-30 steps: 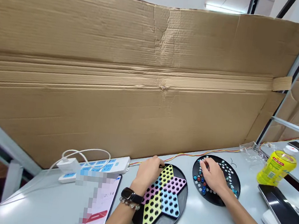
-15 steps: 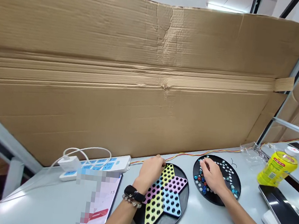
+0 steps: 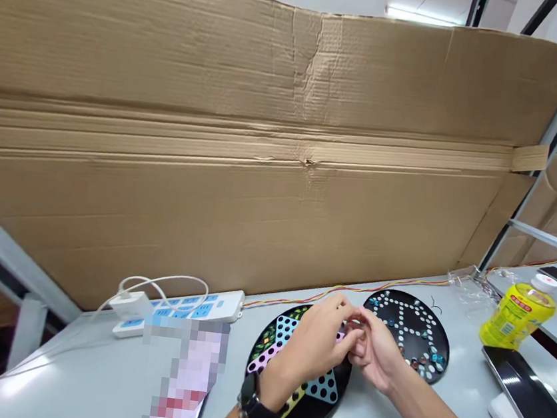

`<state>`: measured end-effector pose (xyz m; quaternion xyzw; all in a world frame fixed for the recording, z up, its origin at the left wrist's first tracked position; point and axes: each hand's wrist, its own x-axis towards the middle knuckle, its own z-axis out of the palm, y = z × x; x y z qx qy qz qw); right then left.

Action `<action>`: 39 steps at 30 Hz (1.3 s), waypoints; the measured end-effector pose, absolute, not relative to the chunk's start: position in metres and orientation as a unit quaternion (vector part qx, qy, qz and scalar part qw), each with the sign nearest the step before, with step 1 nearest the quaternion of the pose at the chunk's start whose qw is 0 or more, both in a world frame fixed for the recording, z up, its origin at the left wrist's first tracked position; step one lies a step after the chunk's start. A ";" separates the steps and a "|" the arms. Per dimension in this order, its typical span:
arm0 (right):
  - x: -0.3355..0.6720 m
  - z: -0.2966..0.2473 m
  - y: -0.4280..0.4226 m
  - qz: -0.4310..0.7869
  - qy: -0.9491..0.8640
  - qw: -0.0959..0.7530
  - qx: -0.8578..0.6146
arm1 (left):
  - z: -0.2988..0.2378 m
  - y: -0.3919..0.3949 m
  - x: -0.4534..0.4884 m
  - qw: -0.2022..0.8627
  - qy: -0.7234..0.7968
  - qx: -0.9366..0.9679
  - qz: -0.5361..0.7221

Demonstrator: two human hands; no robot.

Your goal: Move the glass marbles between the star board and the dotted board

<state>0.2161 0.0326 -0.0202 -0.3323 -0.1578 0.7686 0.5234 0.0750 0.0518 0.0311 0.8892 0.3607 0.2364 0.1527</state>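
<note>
In the head view, my left hand [image 3: 317,337], with a dark watch and a bead bracelet at its wrist, is over the star-patterned Chinese checkers board [image 3: 323,388]. Its fingertips meet those of my right hand [image 3: 377,349] above the board's right edge. Both hands have curled fingers; anything between them is hidden. Small green and orange marbles [image 3: 266,343] show at the board's upper left rim. Right of my right hand lies a second round black board [image 3: 419,326] with white dots. Blue and reddish marbles [image 3: 435,360] are gathered at its lower right.
A white power strip [image 3: 217,306] with a plugged adapter [image 3: 131,305] stands at the back left. A partly blurred phone-like item [image 3: 198,361] lies before it. On the right are a yellow bottle [image 3: 518,313] and a dark tablet [image 3: 533,399]. A cardboard wall [image 3: 257,220] closes the back.
My right hand has left the dotted board and moved left to my left hand. My left hand has shifted right across the star board. Fewer marbles lie at the dotted board's left side.
</note>
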 end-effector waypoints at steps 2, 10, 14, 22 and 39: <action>0.222 -0.023 0.035 0.757 -0.145 0.535 -0.347 | 0.029 0.058 0.068 0.152 0.378 0.882 0.237; 0.272 -0.028 0.054 0.705 -0.084 0.613 -0.346 | 0.003 0.106 0.017 0.052 0.574 0.815 0.059; 0.275 -0.027 0.056 0.678 -0.070 0.635 -0.364 | -0.003 0.109 0.019 0.031 0.588 0.808 0.021; 0.268 -0.021 0.051 0.671 -0.090 0.637 -0.369 | -0.001 0.107 0.042 -0.006 0.605 0.795 -0.047; 0.259 -0.028 0.048 0.697 -0.115 0.609 -0.361 | -0.001 0.115 0.025 0.089 0.615 0.782 0.043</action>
